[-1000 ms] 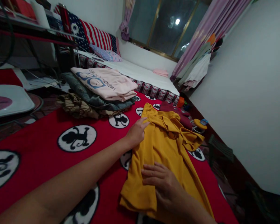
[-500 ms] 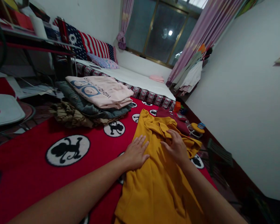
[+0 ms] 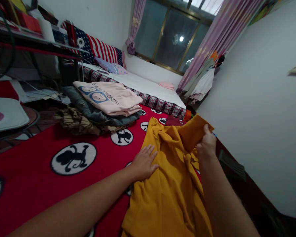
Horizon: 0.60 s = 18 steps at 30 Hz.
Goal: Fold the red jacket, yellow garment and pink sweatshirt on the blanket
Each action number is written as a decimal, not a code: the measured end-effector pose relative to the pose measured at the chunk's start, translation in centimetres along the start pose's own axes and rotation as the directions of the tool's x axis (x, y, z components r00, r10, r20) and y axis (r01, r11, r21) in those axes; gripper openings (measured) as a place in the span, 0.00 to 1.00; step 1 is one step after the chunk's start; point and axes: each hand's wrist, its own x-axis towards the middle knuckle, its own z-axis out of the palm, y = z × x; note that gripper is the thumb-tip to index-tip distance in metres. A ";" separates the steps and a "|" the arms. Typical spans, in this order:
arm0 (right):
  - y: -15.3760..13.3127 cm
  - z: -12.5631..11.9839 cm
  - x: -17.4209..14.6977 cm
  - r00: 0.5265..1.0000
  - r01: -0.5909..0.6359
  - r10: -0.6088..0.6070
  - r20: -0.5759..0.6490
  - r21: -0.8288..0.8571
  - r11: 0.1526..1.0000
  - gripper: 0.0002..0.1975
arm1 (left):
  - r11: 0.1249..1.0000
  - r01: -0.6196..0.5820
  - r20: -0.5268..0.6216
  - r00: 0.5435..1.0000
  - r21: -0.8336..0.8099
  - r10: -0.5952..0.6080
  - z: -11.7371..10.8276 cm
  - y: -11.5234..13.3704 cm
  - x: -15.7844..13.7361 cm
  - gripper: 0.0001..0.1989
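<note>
A mustard-yellow garment [image 3: 167,184] lies spread over the red blanket [image 3: 34,141], running toward me with soft wrinkles. Flat on its left side rests my left hand [image 3: 144,163], palm down with the fingers stretched out. My right hand [image 3: 207,141] is closed on a wide flap [image 3: 193,131] of the same garment and holds it raised off to the right. Whether this flap is a sleeve or a sash, I cannot tell. Beyond it, a dark red cloth [image 3: 174,121] shows in part.
To the left is a clothes stack: a folded pink shirt [image 3: 111,97] over jeans [image 3: 88,110] and a patterned brown cloth [image 3: 76,121]. A white-topped bed [image 3: 148,82] stands under the window. At far left are a white chair [image 3: 7,113] and a cluttered desk [image 3: 39,39].
My right hand has moved right and closed on a flap of the yellow garment, lifting it. The left hand stays flat in place.
</note>
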 end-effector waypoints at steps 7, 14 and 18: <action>-4.8 0.6 -4.7 0.999 0.048 -0.047 -0.010 0.300 0.953 0.15 | 0.909 0.027 -0.353 0.916 -0.417 -0.189 -0.4 -0.8 1.1 0.15; -9.1 -0.7 -6.2 0.999 0.051 -0.054 -0.001 0.342 0.938 0.11 | 0.830 -0.032 -0.379 0.899 -0.557 -0.219 -0.7 -1.0 1.7 0.12; -11.9 -1.4 -8.6 0.970 0.019 -0.079 0.229 0.250 0.968 0.12 | 0.680 -0.002 -0.322 0.882 -0.734 -0.344 -0.9 -1.3 2.1 0.16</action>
